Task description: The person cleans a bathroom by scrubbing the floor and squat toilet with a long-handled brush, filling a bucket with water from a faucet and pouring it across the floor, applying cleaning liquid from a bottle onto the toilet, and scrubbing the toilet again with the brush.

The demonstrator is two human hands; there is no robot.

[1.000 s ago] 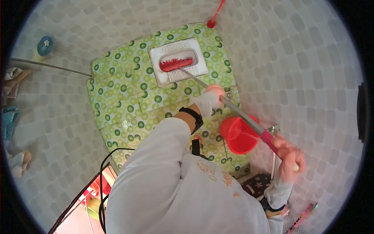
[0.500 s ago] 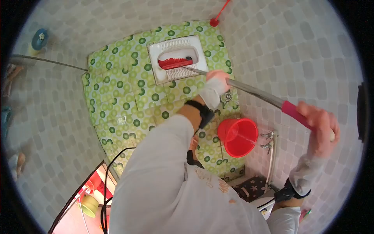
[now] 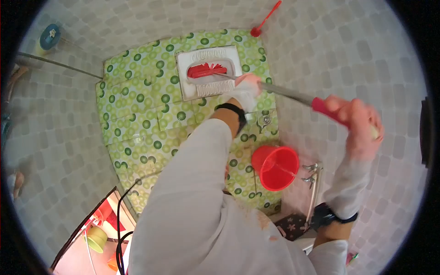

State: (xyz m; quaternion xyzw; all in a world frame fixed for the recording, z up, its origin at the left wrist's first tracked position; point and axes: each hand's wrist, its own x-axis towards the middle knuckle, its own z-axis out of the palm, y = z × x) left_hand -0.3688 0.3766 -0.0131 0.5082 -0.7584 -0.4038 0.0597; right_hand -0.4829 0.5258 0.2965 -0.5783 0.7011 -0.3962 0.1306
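A long-handled floor brush (image 3: pixel 286 92) with a metal pole and a pink grip slants across the view. Its red bristled head (image 3: pixel 207 71) lies inside the basin of the white squat toilet (image 3: pixel 185 90), bristles splayed upward. My left hand (image 3: pixel 248 85) is closed around the lower pole, just right of the toilet. Farther up, my right hand (image 3: pixel 360 120) wraps the pink grip near the pole's end. Both hands are slightly blurred.
A red bucket (image 3: pixel 279 168) stands on the green-patterned floor (image 3: pixel 137 114), beside wall taps (image 3: pixel 310 173). By the far corner leans a red toilet brush (image 3: pixel 256 31). A floor drain (image 3: pixel 266 120) is near the right wall. A black cable (image 3: pixel 120 220) hangs at lower left.
Both hands and the pole have moved left and slightly up in the view. The brush head has shifted in the basin, its bristles now splayed differently. The camera view has moved a little.
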